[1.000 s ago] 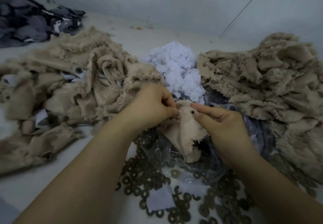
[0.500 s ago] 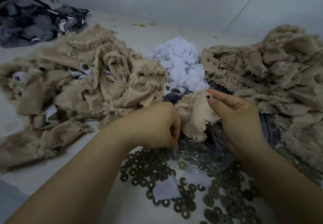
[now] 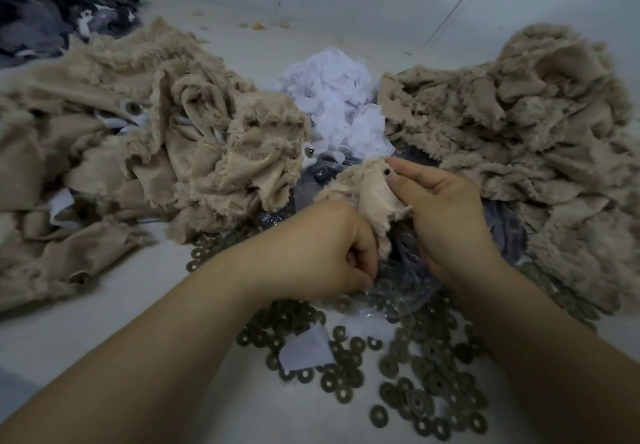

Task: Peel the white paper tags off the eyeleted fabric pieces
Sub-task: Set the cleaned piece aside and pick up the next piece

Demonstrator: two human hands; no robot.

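While your right hand (image 3: 446,215) pinches a beige fabric piece (image 3: 367,194) by its eyelet (image 3: 388,172), your left hand (image 3: 322,253) stays low. Its fingers curl; what they hold is unclear.

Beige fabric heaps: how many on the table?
2. One beige fabric heap lies left of the white paper tag pile, one heap right. The right hand holds a separate piece.

The white counter (image 3: 104,322) carries two tan fabric heaps (image 3: 145,153) (image 3: 519,153), paper scraps (image 3: 339,104), washers (image 3: 415,374) and dark cloth (image 3: 41,11).
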